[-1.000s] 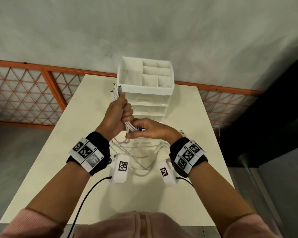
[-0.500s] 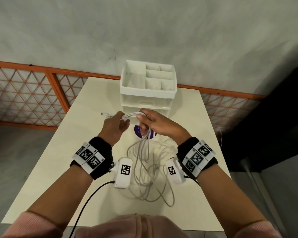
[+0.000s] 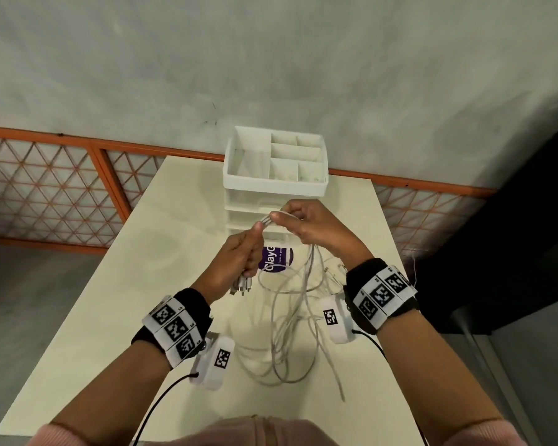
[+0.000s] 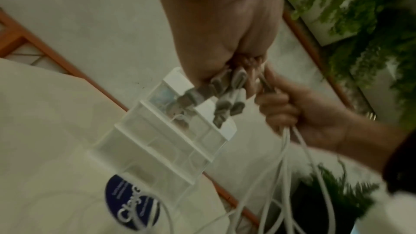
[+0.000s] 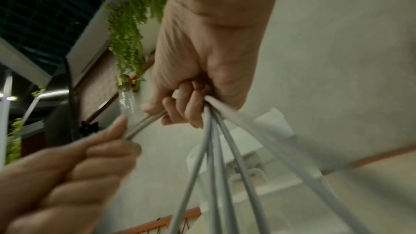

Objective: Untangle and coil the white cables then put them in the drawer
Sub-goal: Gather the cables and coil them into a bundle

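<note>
Several white cables (image 3: 290, 333) hang in loose loops from both hands down to the table (image 3: 116, 317). My left hand (image 3: 239, 255) grips the bundle in a fist, with the plug ends (image 4: 225, 95) sticking out below it. My right hand (image 3: 306, 223) holds the same bundle a little higher and to the right, fingers curled round the strands (image 5: 211, 141). A short stretch of cable (image 3: 266, 219) runs between the two hands. The white drawer unit (image 3: 276, 185) stands just behind the hands, its drawers closed as far as I can see.
A round purple sticker (image 3: 276, 257) lies on the table in front of the drawer unit. An orange lattice railing (image 3: 62, 188) runs behind the table. A dark surface (image 3: 512, 236) lies to the right. The table's left side is bare.
Both hands rose and shifted right in front of the drawer unit. My left fist turned so the plug ends now point down. The cable loops hang longer toward the near table edge.
</note>
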Demonstrator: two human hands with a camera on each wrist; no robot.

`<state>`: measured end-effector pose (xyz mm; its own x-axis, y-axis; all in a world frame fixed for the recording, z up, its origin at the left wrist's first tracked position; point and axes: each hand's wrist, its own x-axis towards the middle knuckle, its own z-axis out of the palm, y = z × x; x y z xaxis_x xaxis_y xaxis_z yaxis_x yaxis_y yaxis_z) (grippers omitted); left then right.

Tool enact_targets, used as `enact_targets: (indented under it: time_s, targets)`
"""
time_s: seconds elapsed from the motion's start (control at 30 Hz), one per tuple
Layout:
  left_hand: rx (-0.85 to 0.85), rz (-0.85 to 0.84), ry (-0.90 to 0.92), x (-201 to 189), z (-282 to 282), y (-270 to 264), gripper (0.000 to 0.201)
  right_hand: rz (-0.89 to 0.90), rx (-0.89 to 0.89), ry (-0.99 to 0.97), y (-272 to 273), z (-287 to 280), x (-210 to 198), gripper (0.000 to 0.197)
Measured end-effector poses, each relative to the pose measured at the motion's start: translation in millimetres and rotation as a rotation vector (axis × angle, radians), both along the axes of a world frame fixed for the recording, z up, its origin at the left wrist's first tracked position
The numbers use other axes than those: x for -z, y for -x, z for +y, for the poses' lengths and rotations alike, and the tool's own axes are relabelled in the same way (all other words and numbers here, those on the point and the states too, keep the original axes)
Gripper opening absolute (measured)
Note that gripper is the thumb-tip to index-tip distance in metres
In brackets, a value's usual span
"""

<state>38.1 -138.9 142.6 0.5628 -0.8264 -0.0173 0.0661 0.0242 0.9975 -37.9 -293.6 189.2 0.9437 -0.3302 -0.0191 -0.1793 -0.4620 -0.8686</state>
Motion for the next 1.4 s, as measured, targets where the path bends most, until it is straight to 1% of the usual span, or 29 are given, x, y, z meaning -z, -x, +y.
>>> enact_targets:
  time_s: [0.07,0.17,0.2,0.27,0.37,0.43,0.5,0.6,0.67,0.73,0.77,0.8,0.83,0.93,0.97,1.0,1.03,1.07,1.13,1.2,1.23,1.3,1.37,1.4]
  targets:
    - [-0.060,0.024,0.049,-6,-2,-7,0.043,0.010,-0.010,-0.070,5,-6,10,0.033]
    - [-0.114,0.016,0.094,-14,-1,-20,0.036,0.072,-0.089,-0.172,14,-7,32,0.041]
    - [-0.116,-0.001,0.090,-12,0,-22,0.036,0.065,-0.078,-0.243,15,-5,37,0.042]
    - [-0.107,-0.044,0.048,-7,-1,-20,0.039,-0.005,0.013,-0.360,11,0,40,0.044]
    - [-0.052,-0.089,-0.019,3,-10,-8,0.033,-0.118,0.186,-0.375,-3,12,36,0.044]
    - [-0.037,-0.116,-0.026,6,-18,-1,0.026,-0.140,0.230,-0.396,-10,18,32,0.041]
    - [-0.054,-0.157,0.002,3,-23,4,0.022,-0.114,0.208,-0.422,-15,23,31,0.036]
    - [-0.055,-0.149,0.073,0,-26,9,0.022,-0.039,0.138,-0.412,-20,22,35,0.033]
    - [-0.048,-0.143,0.078,3,-25,9,0.024,0.029,0.171,-0.460,-21,21,34,0.033]
    - [-0.050,-0.129,0.070,6,-25,8,0.026,0.084,0.222,-0.528,-21,20,34,0.057]
    - [-0.057,-0.111,0.072,7,-25,8,0.027,0.102,0.245,-0.547,-23,20,36,0.065]
    - [-0.063,-0.087,0.078,7,-25,8,0.028,0.116,0.261,-0.558,-24,19,37,0.068]
    - [-0.066,-0.064,0.079,7,-25,8,0.030,0.130,0.269,-0.563,-26,18,39,0.067]
    - [-0.042,-0.057,0.068,7,-25,8,0.034,0.170,0.239,-0.500,-28,17,40,0.045]
    - [-0.040,-0.069,0.069,6,-25,6,0.035,0.186,0.204,-0.454,-24,19,38,0.047]
    - [-0.060,-0.081,0.069,6,-26,2,0.035,0.204,0.161,-0.400,-20,21,36,0.056]
    - [-0.109,-0.093,0.066,4,-26,-3,0.035,0.217,0.107,-0.338,-15,24,35,0.063]
    - [-0.184,-0.117,0.060,3,-26,-11,0.034,0.218,0.051,-0.291,-9,27,36,0.066]
    - [-0.306,-0.175,0.035,3,-25,-27,0.030,0.189,-0.018,-0.235,-2,28,38,0.057]
    - [-0.384,-0.204,-0.007,6,-24,-37,0.027,0.191,-0.039,-0.103,0,22,35,0.047]
    - [-0.429,-0.198,-0.017,8,-24,-40,0.026,0.217,-0.073,-0.023,-1,19,32,0.043]
    - [-0.514,-0.155,-0.025,10,-25,-41,0.026,0.286,-0.159,0.076,-1,15,29,0.041]
    - [-0.550,-0.101,-0.024,8,-27,-42,0.028,0.332,-0.221,0.105,-1,12,28,0.042]
    - [-0.547,-0.081,-0.015,7,-28,-41,0.030,0.338,-0.244,0.085,1,13,28,0.041]
